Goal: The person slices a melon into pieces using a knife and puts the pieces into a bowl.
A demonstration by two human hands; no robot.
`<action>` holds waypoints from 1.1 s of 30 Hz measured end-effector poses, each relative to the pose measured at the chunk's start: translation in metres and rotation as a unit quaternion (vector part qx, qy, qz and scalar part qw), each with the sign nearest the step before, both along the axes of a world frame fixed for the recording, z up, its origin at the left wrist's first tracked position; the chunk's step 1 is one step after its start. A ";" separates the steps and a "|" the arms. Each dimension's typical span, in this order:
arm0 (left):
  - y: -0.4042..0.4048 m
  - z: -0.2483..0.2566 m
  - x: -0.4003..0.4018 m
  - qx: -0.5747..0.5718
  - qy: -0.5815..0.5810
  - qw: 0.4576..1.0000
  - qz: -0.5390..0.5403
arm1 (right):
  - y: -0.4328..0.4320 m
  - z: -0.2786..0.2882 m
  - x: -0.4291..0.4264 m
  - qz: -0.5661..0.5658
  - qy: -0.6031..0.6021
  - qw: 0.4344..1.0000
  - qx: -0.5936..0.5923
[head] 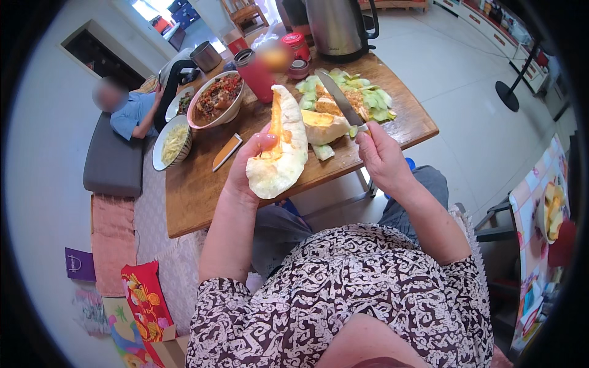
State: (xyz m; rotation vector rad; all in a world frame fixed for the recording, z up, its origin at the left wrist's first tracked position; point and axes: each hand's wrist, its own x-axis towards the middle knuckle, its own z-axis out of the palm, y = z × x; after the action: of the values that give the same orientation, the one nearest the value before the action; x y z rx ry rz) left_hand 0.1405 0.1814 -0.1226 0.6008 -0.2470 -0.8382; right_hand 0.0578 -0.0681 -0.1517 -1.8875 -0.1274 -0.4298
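My left hand point(246, 168) grips a peeled melon wedge point(287, 152), pale outside with orange flesh along its inner side. The wedge is held up above the near edge of the wooden table point(193, 198). In my right hand point(384, 158) is a kitchen knife point(340, 99), its blade pointing away over the table. Behind the blade lie pale green peelings point(377, 99) heaped with orange seed pulp point(352, 96). Another peeled melon piece point(324, 131) rests between my hands, with a small scrap of peel point(323, 152) beside it.
An orange knife sheath point(227, 152), a bowl of pale shreds point(172, 145), a bowl of reddish cooked food point(216, 101) and a red tumbler point(257, 76) stand leftward. A steel electric kettle point(338, 30) is at the back. Another person point(135, 110) sits at left. A bowl of cut pieces point(552, 211) is at right.
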 end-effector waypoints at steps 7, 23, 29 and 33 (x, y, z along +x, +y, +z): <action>-0.023 0.008 0.002 -0.023 0.001 1.000 -0.013 | -0.002 0.035 0.004 0.042 0.065 0.987 0.139; -0.013 -0.002 0.011 -0.040 -0.018 0.999 0.013 | 0.012 0.051 -0.018 0.188 0.178 0.965 -0.046; -0.004 -0.009 0.015 -0.044 0.012 0.999 -0.026 | -0.010 0.035 -0.001 0.118 0.117 0.984 -0.070; -0.008 -0.003 0.012 -0.110 0.049 0.991 -0.063 | -0.035 0.019 0.014 0.021 0.132 0.990 -0.036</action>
State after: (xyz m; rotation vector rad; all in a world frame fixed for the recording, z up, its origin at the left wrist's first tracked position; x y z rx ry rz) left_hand 0.1520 0.1738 -0.1261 0.3403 -0.2862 -0.9448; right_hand 0.0714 -0.1031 -0.1326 -1.9900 -0.0054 -0.1459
